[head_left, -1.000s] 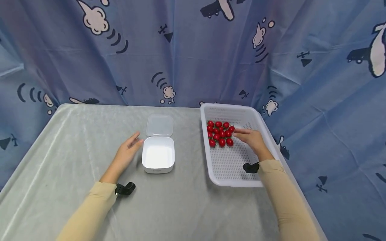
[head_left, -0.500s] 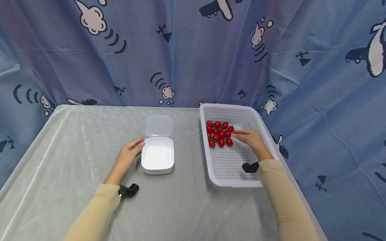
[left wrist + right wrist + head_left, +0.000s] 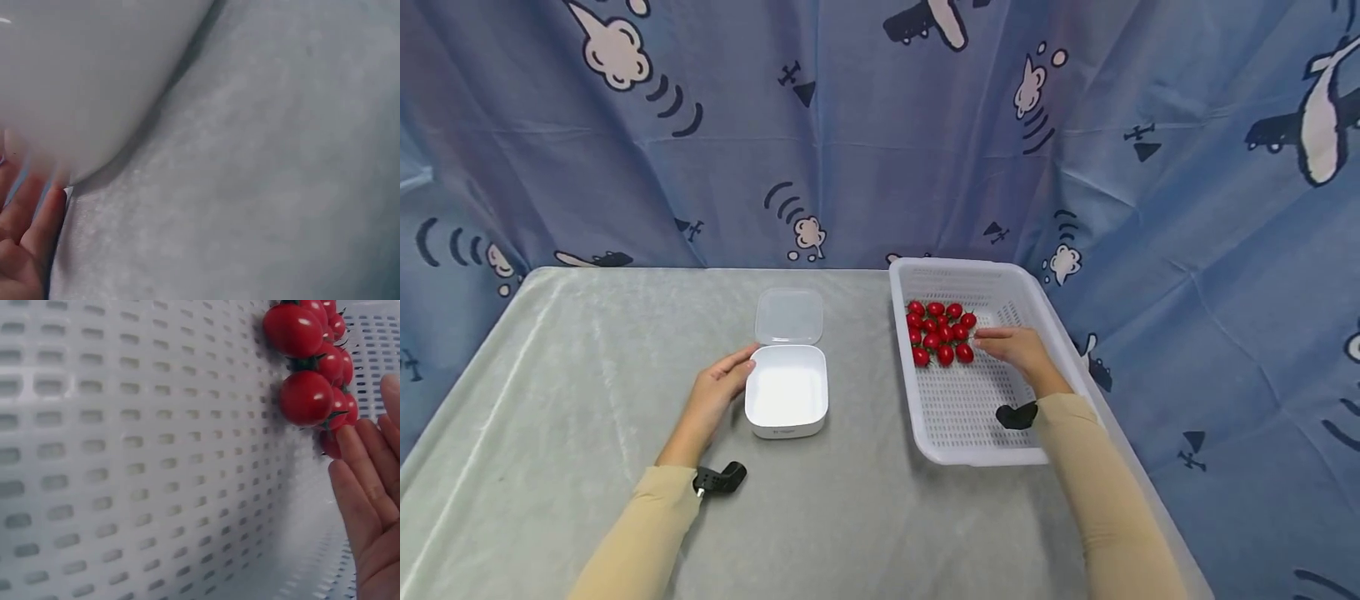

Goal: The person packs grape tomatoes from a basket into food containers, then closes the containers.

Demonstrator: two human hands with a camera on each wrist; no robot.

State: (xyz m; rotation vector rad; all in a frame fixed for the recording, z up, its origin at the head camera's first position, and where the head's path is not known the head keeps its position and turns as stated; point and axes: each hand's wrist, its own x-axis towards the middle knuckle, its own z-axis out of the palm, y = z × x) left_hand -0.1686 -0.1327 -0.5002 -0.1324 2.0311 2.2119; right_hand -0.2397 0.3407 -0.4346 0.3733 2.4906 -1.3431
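My left hand (image 3: 709,402) is at the left side of a small white square box (image 3: 787,432), its fingertips against the wall. In the left wrist view those fingers (image 3: 42,228) lie fairly straight along the edge of the box (image 3: 87,75). A clear lid (image 3: 789,317) stands open behind the box, whose inside shows bare. My right hand (image 3: 1021,357) reaches into a white perforated basket (image 3: 958,421), fingers extended and close beside a cluster of cherry tomatoes (image 3: 945,334). In the right wrist view the fingertips are right at one cherry tomato (image 3: 332,445), with nothing gripped.
Both objects stand on a table under a pale grey cloth (image 3: 850,517), box left of basket. A blue patterned curtain (image 3: 865,150) hangs behind the table and along its right side. Black cameras are strapped to both wrists.
My left hand has moved right and come up against the box wall. The right hand has stayed beside the tomatoes. The whole head view has shifted slightly.
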